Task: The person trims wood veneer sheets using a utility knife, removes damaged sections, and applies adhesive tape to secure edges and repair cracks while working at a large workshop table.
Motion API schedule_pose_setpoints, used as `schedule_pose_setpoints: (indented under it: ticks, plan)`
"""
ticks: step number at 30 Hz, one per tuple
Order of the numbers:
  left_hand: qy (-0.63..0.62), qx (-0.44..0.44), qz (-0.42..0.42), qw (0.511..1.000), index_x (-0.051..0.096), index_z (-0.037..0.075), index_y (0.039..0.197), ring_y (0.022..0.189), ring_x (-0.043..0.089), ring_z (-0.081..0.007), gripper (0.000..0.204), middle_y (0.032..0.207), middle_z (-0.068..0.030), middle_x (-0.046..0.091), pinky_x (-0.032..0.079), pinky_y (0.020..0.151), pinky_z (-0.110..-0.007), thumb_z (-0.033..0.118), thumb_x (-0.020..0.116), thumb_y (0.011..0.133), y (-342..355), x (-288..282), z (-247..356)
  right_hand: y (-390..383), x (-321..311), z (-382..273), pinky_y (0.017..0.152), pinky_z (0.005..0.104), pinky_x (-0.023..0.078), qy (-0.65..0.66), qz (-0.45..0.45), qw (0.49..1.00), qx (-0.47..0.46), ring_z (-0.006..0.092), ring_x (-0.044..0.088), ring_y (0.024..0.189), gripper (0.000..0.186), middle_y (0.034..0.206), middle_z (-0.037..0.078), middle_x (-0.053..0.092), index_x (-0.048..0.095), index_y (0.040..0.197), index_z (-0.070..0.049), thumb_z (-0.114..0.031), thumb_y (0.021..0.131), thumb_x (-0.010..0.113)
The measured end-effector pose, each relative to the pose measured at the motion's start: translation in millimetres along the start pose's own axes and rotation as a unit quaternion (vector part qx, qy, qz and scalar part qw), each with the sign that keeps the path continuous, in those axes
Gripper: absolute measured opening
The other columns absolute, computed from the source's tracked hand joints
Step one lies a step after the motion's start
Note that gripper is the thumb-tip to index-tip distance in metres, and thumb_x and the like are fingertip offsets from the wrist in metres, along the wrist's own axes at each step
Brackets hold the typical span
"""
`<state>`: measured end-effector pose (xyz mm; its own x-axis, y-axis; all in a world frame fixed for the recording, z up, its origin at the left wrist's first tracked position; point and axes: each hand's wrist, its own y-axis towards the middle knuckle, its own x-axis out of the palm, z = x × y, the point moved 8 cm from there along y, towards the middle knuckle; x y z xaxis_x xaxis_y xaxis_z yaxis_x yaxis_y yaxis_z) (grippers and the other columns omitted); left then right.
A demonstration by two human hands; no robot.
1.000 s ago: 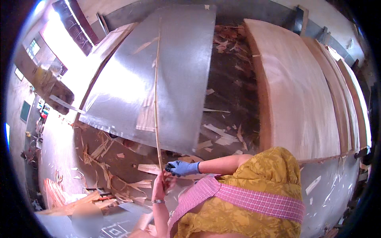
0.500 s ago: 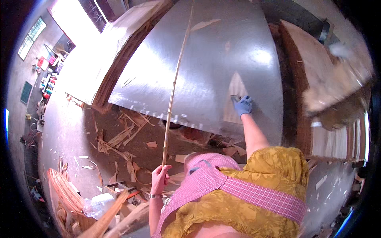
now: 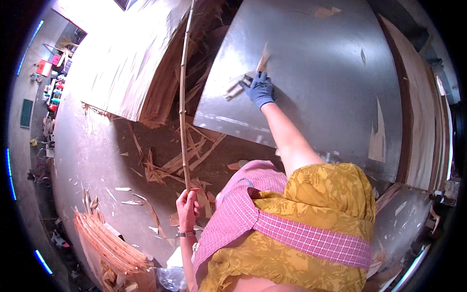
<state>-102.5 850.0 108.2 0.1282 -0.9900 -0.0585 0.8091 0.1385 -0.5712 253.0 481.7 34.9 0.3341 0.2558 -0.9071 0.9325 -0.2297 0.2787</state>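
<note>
My left hand, bare with a bracelet at the wrist, is closed around the lower end of a long thin bamboo stick held upright. My right hand, in a blue-grey glove, reaches out over a large smooth grey sheet. Its thumb points left, apart from the fingers. The fingertips touch or nearly touch the lower end of a thin wood veneer sliver. Just left of the thumb is a blurred pale strip. A pointed veneer scrap lies farther right on the sheet.
Tall stacks of veneer sheets stand at left and right of the grey sheet. Torn veneer strips litter the floor. A bundle of veneer and a clear plastic bag are at lower left.
My right hand has left the pointed scrap and moved left across the sheet to the sliver. The view has shifted. The blurred wooden thing at right is gone from view.
</note>
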Motion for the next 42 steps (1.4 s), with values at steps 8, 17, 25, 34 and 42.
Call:
schedule_pose_setpoints:
  ticks: [8,17,25,34,42]
  plan:
    - [0.054,0.016,0.043,0.997,0.064,0.006,0.095,0.036,0.037,-0.0013,0.023,0.052,0.0058,0.047,0.027,0.033,-0.019,0.029,0.061,0.096,168.7,-253.3,87.0,1.0,116.9,-209.5,0.072,0.0526,0.054,-0.031,-0.135,0.987,-0.082,0.0418,0.065,0.09,0.036,0.111,0.025,0.057,0.05,0.121,-0.003,-0.016,0.087,0.054]
    - [0.062,0.051,-0.017,0.997,0.061,0.009,0.089,0.036,0.036,-0.0012,0.021,0.051,0.0066,0.045,0.027,0.032,-0.019,0.029,0.061,0.097,399.6,-458.8,217.3,-69.7,283.7,-408.4,0.09,0.0413,0.052,-0.13,-0.389,0.898,-0.157,0.0321,0.063,0.108,0.034,0.111,0.017,0.066,0.061,0.113,-0.009,-0.031,0.086,0.058]
    - [0.129,0.056,-0.046,0.989,0.066,0.006,0.103,0.037,0.037,-0.001,0.024,0.055,0.005,0.049,0.028,0.033,-0.019,0.028,0.058,0.098,577.1,-563.1,282.2,52.6,437.4,-657.3,0.094,0.0479,0.049,0.135,-0.292,0.936,0.142,0.0442,0.058,0.113,0.121,0.14,0.033,0.039,0.014,0.152,-0.001,-0.073,0.07,0.067]
    - [0.15,0.014,-0.067,0.986,0.066,0.004,0.104,0.038,0.038,-0.0005,0.02,0.054,0.0059,0.047,0.027,0.033,-0.018,0.021,0.057,0.099,732.4,-681.1,306.7,72.0,523.6,-745.2,0.077,0.0526,0.052,0.135,-0.139,0.947,0.257,0.0452,0.064,0.094,0.074,0.118,0.029,0.057,0.024,0.151,-0.008,-0.024,0.088,0.059]
    - [0.327,0.09,-0.13,0.932,0.058,0.0,0.116,0.048,0.055,-0.0112,0.036,0.063,-0.0011,0.057,0.044,0.043,-0.026,0.021,0.064,0.088,882.7,-771.8,271.8,202.0,522.5,-952.7,0.066,0.0445,0.053,0.42,-0.136,0.879,0.181,0.0378,0.068,0.074,0.071,0.081,0.021,0.068,0.03,0.149,-0.009,-0.031,0.09,0.062]
